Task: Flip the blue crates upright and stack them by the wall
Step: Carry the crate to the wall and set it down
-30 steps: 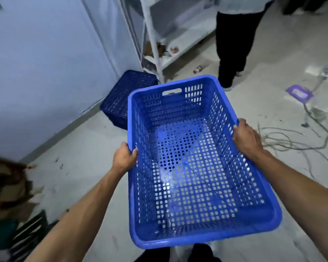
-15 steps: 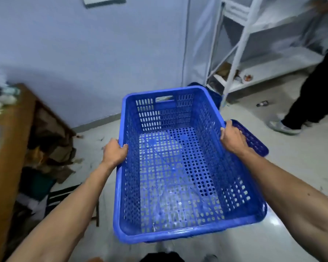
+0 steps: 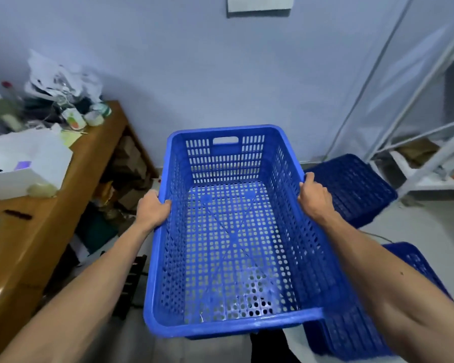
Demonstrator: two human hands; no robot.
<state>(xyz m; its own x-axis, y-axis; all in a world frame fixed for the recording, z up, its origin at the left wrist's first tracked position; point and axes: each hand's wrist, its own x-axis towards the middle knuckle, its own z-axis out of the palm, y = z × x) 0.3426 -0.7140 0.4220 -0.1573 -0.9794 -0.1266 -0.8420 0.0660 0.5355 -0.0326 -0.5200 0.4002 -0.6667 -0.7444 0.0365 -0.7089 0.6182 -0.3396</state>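
Crate (image 3: 228, 231) upright between left hand (image 3: 152, 209) and right hand (image 3: 313, 197).

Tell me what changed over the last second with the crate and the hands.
The person swung left with the upright blue crate, which now faces the wall beside the wooden table. The overturned crate, earlier beyond its far left corner, now lies to its right. Unchanged: the left hand and right hand keep their grip on the long rims, and the crate is upright and empty.

Dim bluish light, soft blur (edges bowed).
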